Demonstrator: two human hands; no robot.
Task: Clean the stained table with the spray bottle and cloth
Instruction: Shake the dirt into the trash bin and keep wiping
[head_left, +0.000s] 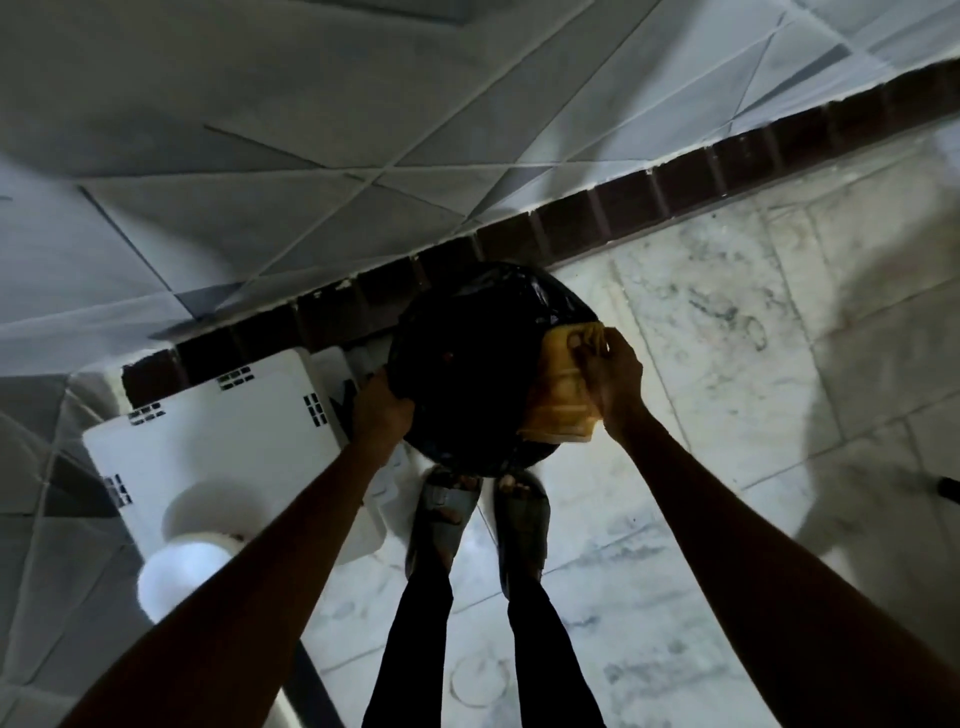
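A yellow cloth (558, 395) hangs over the right rim of a round bin lined with a black bag (467, 364). My right hand (610, 371) pinches the cloth's upper edge at that rim. On the bin's left side, my left hand (382, 405) grips the black bag's rim. No spray bottle shows in the head view.
A white plastic table (218, 436) stands to the left of the bin, with a white round object (182, 571) by its near corner. My two sandalled feet (478, 519) stand just before the bin on marble floor. A dark brick skirting (623, 208) runs along the tiled wall.
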